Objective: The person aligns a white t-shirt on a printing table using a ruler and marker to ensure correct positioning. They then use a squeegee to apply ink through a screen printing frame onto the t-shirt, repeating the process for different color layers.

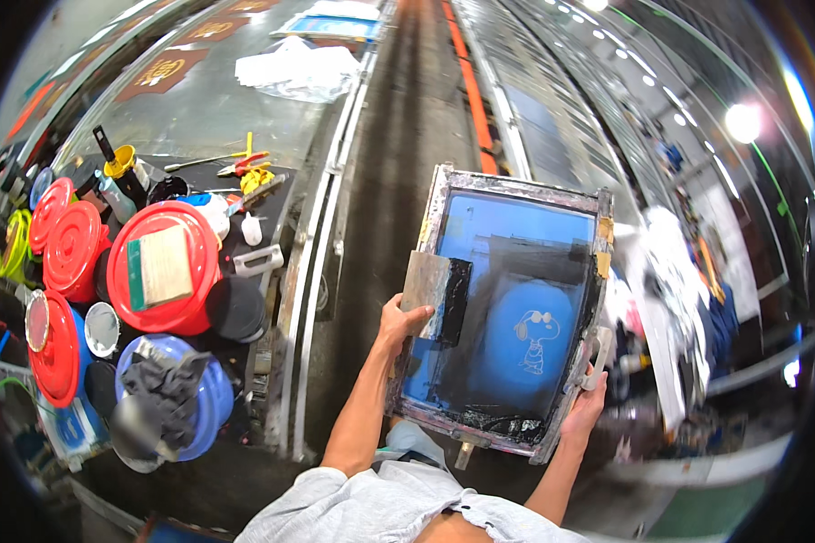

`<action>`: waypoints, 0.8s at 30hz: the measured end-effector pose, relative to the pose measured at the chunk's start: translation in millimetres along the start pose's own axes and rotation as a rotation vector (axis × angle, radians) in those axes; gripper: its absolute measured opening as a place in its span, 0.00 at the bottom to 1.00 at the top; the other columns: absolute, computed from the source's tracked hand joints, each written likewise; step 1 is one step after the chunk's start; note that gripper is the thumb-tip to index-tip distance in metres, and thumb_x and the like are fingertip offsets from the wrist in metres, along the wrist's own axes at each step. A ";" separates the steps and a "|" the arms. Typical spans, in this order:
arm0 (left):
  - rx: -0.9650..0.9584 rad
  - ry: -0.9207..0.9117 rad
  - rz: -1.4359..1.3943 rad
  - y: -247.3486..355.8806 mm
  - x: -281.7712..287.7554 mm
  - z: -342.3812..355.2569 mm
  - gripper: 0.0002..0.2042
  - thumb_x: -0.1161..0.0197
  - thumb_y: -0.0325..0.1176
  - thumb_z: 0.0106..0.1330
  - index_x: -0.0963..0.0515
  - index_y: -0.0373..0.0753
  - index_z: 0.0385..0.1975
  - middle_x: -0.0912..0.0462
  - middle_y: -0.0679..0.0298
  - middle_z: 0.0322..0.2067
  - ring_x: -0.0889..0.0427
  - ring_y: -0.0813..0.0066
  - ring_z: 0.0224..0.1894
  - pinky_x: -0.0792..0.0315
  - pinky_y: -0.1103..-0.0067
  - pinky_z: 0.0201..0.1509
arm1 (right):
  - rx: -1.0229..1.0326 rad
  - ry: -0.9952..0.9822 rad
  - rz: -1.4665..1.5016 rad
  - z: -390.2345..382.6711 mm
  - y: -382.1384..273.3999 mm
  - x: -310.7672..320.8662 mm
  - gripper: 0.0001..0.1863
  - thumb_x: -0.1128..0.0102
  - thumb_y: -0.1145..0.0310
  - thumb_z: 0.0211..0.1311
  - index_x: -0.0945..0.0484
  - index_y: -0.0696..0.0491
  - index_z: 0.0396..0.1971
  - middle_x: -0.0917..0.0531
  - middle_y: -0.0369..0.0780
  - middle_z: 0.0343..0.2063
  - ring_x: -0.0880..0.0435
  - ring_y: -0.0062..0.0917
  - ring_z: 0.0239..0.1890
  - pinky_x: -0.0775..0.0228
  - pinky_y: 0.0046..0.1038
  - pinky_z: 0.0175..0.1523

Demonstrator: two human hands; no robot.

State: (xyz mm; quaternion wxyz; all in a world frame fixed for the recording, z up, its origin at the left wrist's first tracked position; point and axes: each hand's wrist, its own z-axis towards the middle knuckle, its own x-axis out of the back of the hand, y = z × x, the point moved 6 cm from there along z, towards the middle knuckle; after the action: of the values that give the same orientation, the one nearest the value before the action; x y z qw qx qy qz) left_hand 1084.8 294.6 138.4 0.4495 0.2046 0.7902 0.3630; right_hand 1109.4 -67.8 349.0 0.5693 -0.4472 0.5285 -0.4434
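Framed screen (507,312): between both hands, underside out of sight.
Left hand (401,322): at the screen's left edge, thumb over the squeegee (426,288), gripping; other fingers mostly hidden beneath.
Right hand (587,404): at the screen's lower right, fingers closed on its side, by a grey loop handle (599,344); fingertips hard to make out.
Squeegee: overlapping the screen's left rail, dark-coated.
Blue bucket (212,403): left of the screen, inside partly hidden by dark cloth (167,385).
White heap (666,262): right of the screen, blurred.
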 end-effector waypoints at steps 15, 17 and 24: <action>-0.371 0.399 0.095 247.7 -37.5 391.5 0.29 0.21 0.30 0.49 0.27 0.29 0.50 0.16 0.56 0.39 0.16 0.71 0.35 0.20 0.73 0.41 | -0.172 -0.204 0.140 565.4 125.8 -244.1 0.31 0.51 0.46 0.74 0.23 0.62 0.53 0.15 0.40 0.41 0.16 0.25 0.39 0.24 0.28 0.46; -0.373 0.362 0.081 266.5 -42.2 466.4 0.28 0.21 0.30 0.50 0.27 0.29 0.50 0.16 0.56 0.39 0.15 0.71 0.35 0.20 0.74 0.41 | -0.189 -0.206 0.149 611.5 142.4 -265.3 0.32 0.50 0.45 0.74 0.24 0.63 0.55 0.15 0.41 0.42 0.16 0.26 0.40 0.24 0.29 0.48; -0.282 0.163 0.107 335.1 -168.7 719.5 0.30 0.21 0.33 0.50 0.27 0.31 0.52 0.17 0.57 0.42 0.17 0.71 0.41 0.23 0.73 0.47 | -0.115 -0.137 0.201 836.4 115.4 -299.3 0.34 0.55 0.43 0.75 0.29 0.61 0.59 0.17 0.43 0.48 0.17 0.30 0.47 0.24 0.33 0.52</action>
State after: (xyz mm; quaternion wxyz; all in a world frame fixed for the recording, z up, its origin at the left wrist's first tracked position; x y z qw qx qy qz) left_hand 1788.1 684.2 247.9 0.3881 0.1512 0.7533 0.5089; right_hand 1933.7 282.6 332.1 0.6188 -0.4531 0.5553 -0.3215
